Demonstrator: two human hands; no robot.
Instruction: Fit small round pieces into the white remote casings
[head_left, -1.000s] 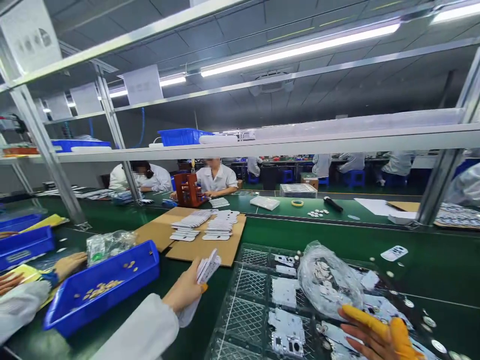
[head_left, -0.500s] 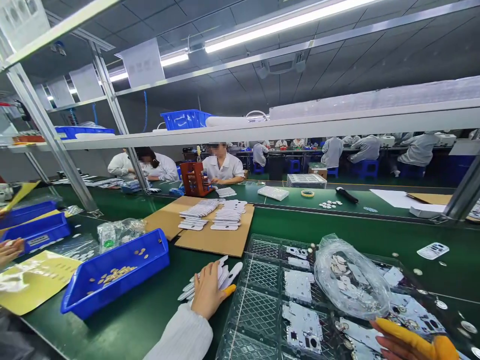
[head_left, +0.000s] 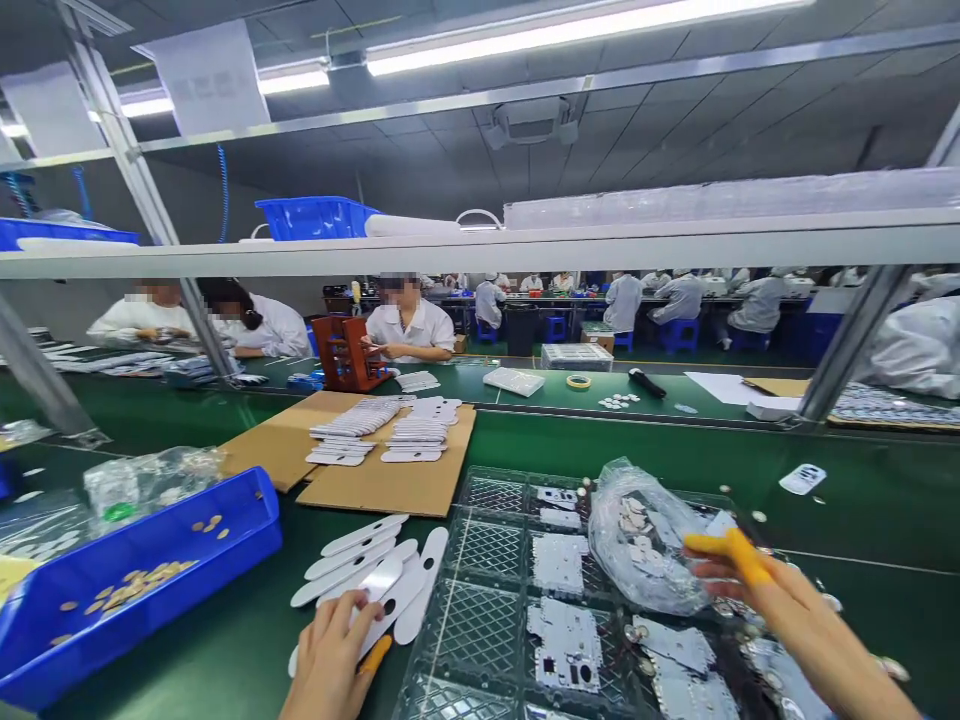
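Observation:
My left hand (head_left: 337, 640), a yellow cover on its thumb, is closed at the near end of a loose fan of flat white strips (head_left: 352, 570) with oval holes. Its fingers curl over a glossy white strip (head_left: 384, 577); the palm side is hidden. My right hand (head_left: 739, 575), with yellow finger covers, hovers with fingers stretched out beside a clear plastic bag (head_left: 645, 545) of small pale parts. I see nothing held in it. Under the bag lies a clear compartment tray (head_left: 484, 545) with silvery metal plates (head_left: 562, 640) in some compartments.
At left stands a blue bin (head_left: 225, 525) of small tan discs. Stacked white strips (head_left: 416, 430) lie on cardboard (head_left: 390, 495) behind. A shelf (head_left: 465, 252) spans above the bench. Co-workers in white sit opposite, one beside a red fixture (head_left: 349, 355).
The view has turned right. The white strips under my left hand have spread into a fan. My right hand has come up and inward to the bag's right side.

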